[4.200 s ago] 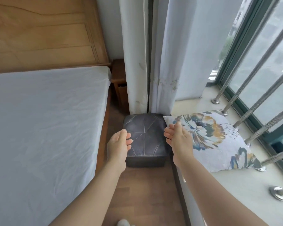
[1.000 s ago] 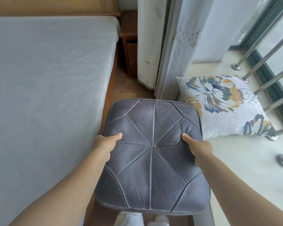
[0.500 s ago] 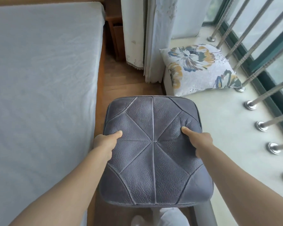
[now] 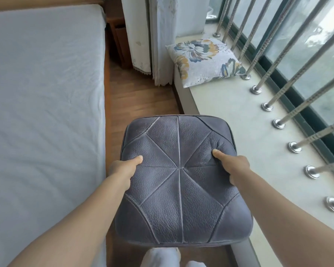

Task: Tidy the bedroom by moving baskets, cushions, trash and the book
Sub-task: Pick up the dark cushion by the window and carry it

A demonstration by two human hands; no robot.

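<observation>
At the far left lies the bed, covered by a smooth pale grey sheet, its wooden side rail running along the strip of wooden floor that separates it from the window side. At the head of that strip, a dark wooden nightstand stands just beside the bed, partly hidden by the white curtain that hangs down to the floor. In the middle foreground the left hand grips the left edge of a grey leather stool; its thumb lies across the padded top, while the fingers are out of sight beneath the edge. The stool is held up above the floor between bed and sill, its stitched top facing the camera, with its right part overlapping the sill's edge. The right hand grips the right edge the same way, its thumb pressing a dent into the padding and its fingers hidden underneath. Below the stool, light trouser legs show. To the right runs the pale window sill, and on its far end, next to the curtain, rests a floral cushion, well apart from the stool. Along the right edge, metal bars rise slanting from round bases on the sill, in front of the window glass.
</observation>
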